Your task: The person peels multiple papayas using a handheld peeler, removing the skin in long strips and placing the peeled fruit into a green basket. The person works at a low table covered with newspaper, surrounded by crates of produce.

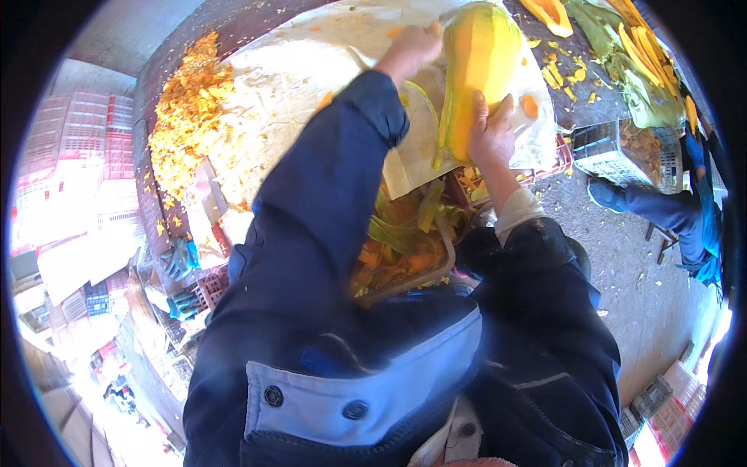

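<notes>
A large, long winter squash (pixel 481 64) stands tilted on the pale sheet before me, its skin striped yellow and orange with green at the edges. My right hand (pixel 493 131) grips its near end, thumb and fingers against the surface. Close to the upper left side of the squash is my left hand (pixel 413 51), curled and blurred; whether it holds a tool cannot be made out. A thin strip of peel (pixel 429 96) curves along the left side of the squash. Below the sheet's edge, a container of peelings (pixel 402 245) sits between my legs.
Shredded orange squash (pixel 189 117) is heaped at the left of the sheet (pixel 303 76). Blue gloves (pixel 182 258) lie at lower left. Cut squash pieces (pixel 645 52) rest on green cloth at right, above a plastic crate (pixel 607 149). Another person's leg (pixel 665 201) extends in from the right.
</notes>
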Motion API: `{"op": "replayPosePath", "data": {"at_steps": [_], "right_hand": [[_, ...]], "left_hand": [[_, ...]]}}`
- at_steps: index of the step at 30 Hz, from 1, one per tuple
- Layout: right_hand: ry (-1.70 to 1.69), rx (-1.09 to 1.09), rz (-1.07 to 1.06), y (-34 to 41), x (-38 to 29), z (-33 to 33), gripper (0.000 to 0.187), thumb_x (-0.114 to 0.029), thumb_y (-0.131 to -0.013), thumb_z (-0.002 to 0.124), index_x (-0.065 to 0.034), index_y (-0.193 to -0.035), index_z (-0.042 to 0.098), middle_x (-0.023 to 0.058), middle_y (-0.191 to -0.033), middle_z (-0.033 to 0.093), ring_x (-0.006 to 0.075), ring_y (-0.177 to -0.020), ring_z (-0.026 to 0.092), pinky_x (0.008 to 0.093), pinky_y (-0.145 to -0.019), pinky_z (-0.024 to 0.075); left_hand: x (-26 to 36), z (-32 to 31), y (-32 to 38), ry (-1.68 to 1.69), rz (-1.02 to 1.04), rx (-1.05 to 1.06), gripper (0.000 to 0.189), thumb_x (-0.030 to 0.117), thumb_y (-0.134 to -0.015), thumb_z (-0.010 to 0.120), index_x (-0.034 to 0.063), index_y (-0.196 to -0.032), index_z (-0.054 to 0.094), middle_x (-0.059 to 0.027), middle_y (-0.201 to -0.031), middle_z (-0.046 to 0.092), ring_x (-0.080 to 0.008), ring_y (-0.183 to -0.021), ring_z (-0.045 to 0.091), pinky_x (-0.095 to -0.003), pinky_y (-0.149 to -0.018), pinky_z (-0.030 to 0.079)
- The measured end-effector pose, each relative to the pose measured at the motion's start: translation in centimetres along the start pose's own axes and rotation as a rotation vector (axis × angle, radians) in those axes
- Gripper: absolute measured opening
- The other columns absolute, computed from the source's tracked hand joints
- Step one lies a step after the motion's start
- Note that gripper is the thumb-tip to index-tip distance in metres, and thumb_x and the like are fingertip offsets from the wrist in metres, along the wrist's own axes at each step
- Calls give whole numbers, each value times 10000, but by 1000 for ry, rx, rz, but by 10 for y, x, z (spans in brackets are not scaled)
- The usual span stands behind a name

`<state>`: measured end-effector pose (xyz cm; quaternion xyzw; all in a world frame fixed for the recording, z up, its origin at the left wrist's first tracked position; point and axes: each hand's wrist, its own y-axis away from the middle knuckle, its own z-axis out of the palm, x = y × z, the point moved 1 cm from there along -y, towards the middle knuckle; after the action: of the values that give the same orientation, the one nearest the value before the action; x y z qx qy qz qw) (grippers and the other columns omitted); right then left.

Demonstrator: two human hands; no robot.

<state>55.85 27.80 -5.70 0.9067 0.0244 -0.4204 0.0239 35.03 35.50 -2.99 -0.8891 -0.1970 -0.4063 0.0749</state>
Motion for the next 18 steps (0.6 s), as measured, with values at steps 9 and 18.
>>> {"op": "replayPosePath", "data": {"at_steps": [9, 18], "right_hand": [[25, 26, -15, 1, 6, 2, 971, -700, -984, 399, 89, -1531, 258, 342, -1191, 658, 522, -1088, 639, 547, -926, 503], [40, 49, -18, -7, 12, 11, 968, -699, -983, 395, 71, -1545, 229, 346, -1259, 621, 516, -1140, 615, 542, -969, 480]], "left_hand": [[-13, 33, 16, -117, 137, 41, 649, 466, -1058, 354, -52, -897, 711, -326, -931, 685, -505, -946, 652, -552, -866, 511], [-34, 17, 216, -109, 160, -106, 522, 399, -1068, 380, -9, -929, 675, -311, -920, 675, -497, -894, 647, -576, -797, 505]]}}
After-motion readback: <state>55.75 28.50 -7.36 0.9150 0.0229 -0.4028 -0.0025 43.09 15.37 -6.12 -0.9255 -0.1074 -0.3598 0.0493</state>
